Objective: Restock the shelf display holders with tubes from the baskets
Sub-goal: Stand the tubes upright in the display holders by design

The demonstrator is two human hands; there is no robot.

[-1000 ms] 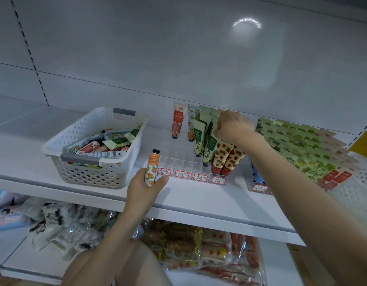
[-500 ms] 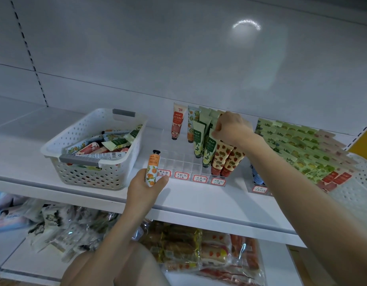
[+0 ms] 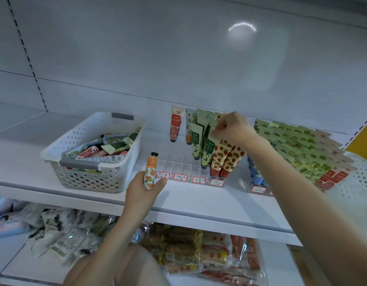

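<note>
Head view: the left hand [image 3: 145,190] grips an orange tube [image 3: 150,171] upright, cap on top, just in front of the clear holder [image 3: 178,164] on the shelf [image 3: 199,198]. The right hand [image 3: 234,129] is clenched over the holder's back rows. Its fingertips appear to pinch the crimped top of a green tube [image 3: 208,150] that leans among its neighbours. Strawberry tubes [image 3: 226,159] stand in the front right slots, and most front and middle slots on the left are bare. The basket [image 3: 54,150] sits to the left of the holder with more tubes [image 3: 108,149] piled in it. A second holder [image 3: 302,145] to the right looks full.

Risks, as I judge them:
- The green tubes lean on one another. A tug or sideways push from the right hand could tip several of them.
- The right forearm passes close above the strawberry tubes, so lowering it could knock them forward off the holder.
- The orange tube is cap-up while the shelved tubes stand cap-down, so it may need turning. It could also go into a slot whose label does not match.
- The holder looks light and could slide under a hard push.
</note>
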